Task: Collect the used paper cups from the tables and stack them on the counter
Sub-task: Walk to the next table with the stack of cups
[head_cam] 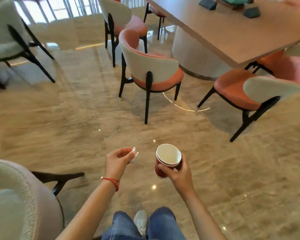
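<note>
Right hand [177, 172] grips stacked red cups [166, 161] upright; left hand [119, 159] pinches crumpled tissue [133, 154]

Lettering on the red cups [160, 168] partly covered by right hand [178, 172] fingers, dark objects [251, 12] on the surface [232, 37] blurred, white scrap [134, 155] in left hand [117, 161] unidentifiable

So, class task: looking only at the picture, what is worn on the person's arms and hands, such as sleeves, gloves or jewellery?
Both forearms are bare: no sleeves reach into view and no gloves are worn. The left hand has a thin red string bracelet around its wrist. The right hand and its wrist show no bracelet, watch or ring that can be made out.
</note>
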Demonstrator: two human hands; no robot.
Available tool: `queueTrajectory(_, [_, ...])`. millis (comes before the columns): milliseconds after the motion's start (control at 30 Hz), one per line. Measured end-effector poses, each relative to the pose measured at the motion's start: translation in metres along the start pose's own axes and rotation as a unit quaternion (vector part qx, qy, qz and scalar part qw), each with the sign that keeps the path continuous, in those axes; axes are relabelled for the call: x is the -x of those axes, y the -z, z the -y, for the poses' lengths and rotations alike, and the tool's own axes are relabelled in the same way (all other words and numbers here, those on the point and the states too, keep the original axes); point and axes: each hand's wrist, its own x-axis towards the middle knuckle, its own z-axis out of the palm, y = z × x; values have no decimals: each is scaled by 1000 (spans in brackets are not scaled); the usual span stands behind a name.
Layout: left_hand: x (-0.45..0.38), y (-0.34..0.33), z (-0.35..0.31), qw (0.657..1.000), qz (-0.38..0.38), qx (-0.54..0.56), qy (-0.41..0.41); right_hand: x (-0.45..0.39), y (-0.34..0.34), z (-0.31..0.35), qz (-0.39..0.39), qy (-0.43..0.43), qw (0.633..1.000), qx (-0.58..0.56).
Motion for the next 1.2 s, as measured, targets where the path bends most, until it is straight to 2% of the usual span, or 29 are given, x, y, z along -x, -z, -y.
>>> queueTrajectory(167, [-46, 13, -22, 995, -92, 28, 5, -78, -35, 19, 93, 12, 996, 12])
queueTrajectory(433, [-140, -12, -71, 982, -179, 64, -15, -220, -69, 56, 170, 51, 984, 21])
queueTrajectory(800, [-243, -20, -122, 970, -223, 96, -11, -354, -124, 106, 240, 50, 969, 23])
queueTrajectory(1200, [-424, 58, -203, 958, -261, 115, -32, -508, -279, 164, 280, 84, 956, 33])
